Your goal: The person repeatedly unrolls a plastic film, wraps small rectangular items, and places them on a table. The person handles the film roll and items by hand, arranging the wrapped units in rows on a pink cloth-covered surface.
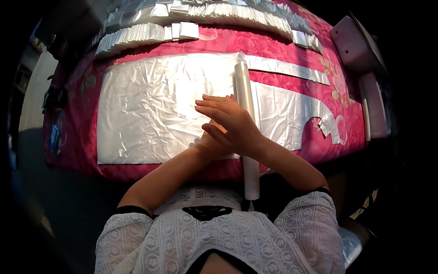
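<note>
A wide, crinkled sheet of clear plastic film [150, 109] is lying flat on the counter [86, 155] draped in pink floral cloth. Both hands are resting on it, overlapping, fingers extended, gripping nothing: the right hand [228, 123] is covering the left hand [207, 145]. Just beside them is lying a long white roll [247, 118].

1. The person wore a white short-sleeved lace top [219, 237] with an openwork floral pattern.
2. Each short sleeve ended in a narrow black band, one on the left arm [132, 210] and one on the right arm [315, 191].
3. A black trim piece [206, 212] sat at the centre of the neckline.
4. Both forearms were bare below the sleeves, and the left hand [207, 145] and right hand [230, 121] carried no gloves.
</note>
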Demonstrator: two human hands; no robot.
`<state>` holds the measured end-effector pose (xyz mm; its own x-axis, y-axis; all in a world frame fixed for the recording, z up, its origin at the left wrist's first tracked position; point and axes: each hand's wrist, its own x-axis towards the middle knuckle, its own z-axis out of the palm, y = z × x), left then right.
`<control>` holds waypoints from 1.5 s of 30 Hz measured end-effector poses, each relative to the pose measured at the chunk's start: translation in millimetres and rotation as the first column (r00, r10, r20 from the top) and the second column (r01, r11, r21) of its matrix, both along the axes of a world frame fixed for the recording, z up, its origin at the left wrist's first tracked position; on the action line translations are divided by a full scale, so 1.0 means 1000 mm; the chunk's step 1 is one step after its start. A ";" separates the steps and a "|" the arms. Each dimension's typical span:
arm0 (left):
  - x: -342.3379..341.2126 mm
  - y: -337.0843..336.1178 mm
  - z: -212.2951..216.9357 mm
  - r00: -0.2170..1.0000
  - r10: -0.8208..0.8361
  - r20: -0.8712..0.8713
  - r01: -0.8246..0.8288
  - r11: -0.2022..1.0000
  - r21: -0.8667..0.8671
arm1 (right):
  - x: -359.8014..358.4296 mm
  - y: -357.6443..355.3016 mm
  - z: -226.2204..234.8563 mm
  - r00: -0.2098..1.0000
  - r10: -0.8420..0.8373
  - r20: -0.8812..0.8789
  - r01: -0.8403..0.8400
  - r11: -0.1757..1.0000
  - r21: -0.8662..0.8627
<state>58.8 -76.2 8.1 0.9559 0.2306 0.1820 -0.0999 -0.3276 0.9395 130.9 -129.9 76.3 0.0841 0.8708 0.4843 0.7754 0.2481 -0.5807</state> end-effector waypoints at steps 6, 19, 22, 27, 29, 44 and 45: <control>-0.010 0.019 0.004 0.999 0.003 0.051 -0.024 0.910 0.414 | 0.068 -0.095 -0.019 0.939 -0.059 0.340 0.164 0.943 -0.290; -0.208 0.171 0.044 0.777 0.629 0.028 -0.630 0.776 0.018 | -0.092 0.039 0.006 0.697 0.634 -0.334 -0.709 0.679 -0.192; -0.255 0.169 0.036 0.718 0.695 -0.033 -0.696 0.718 -0.035 | -0.096 0.058 0.020 0.685 0.624 -0.376 -0.685 0.727 -0.041; -0.313 0.148 0.036 0.685 0.725 -0.070 -0.720 0.689 0.084 | -0.037 0.075 -0.012 0.916 0.361 0.175 -0.346 0.932 -0.110; -0.327 0.143 0.035 0.661 0.743 -0.101 -0.736 0.669 0.106 | -0.028 0.079 -0.024 0.865 0.368 0.343 -0.298 0.924 -0.240; -0.293 0.081 0.043 0.527 0.754 -0.392 -0.593 0.657 0.465 | -0.194 0.242 -0.055 0.977 0.102 0.189 -0.090 0.993 -0.071; -0.290 0.078 0.041 0.491 0.781 -0.387 -0.588 0.624 0.514 | -0.200 0.244 -0.055 0.989 -0.008 0.149 0.005 1.000 0.022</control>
